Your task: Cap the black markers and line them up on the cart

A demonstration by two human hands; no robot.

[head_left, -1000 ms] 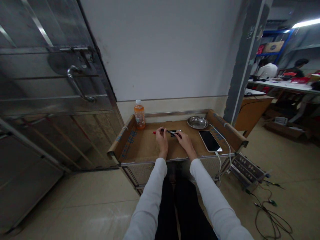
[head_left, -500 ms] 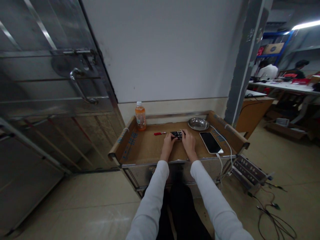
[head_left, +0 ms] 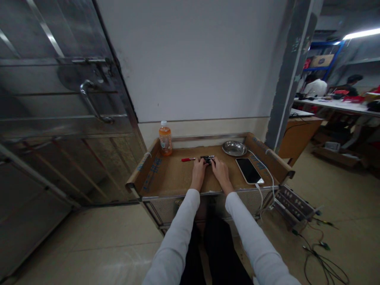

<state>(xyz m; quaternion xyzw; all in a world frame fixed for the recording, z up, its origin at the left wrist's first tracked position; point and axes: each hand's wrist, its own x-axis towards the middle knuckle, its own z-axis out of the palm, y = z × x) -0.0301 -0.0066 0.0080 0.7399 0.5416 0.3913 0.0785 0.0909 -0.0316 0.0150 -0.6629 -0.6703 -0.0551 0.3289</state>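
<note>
Several black pens (head_left: 207,159) lie side by side, pointing left and right, in a small bunch over the cardboard-lined top of the cart (head_left: 175,178). My left hand (head_left: 198,172) closes on the near left part of the bunch, and my right hand (head_left: 220,172) on its right part. The fingers of both hands hide much of the pens. Just left of the bunch lies a red pen (head_left: 187,159), touched by neither hand. To the right of my right hand rests a phone (head_left: 249,171) with a white cable plugged in.
An orange drink bottle (head_left: 165,139) stands at the back left corner. At the back right sits a round metal dish (head_left: 234,148). Raised cardboard sides (head_left: 271,158) edge the cart. A metal box (head_left: 293,204) and loose cables are on the floor to the right.
My right hand has shifted slightly left, closer to my left hand, and the right ends of the pens show more. The whole view has moved a little.
</note>
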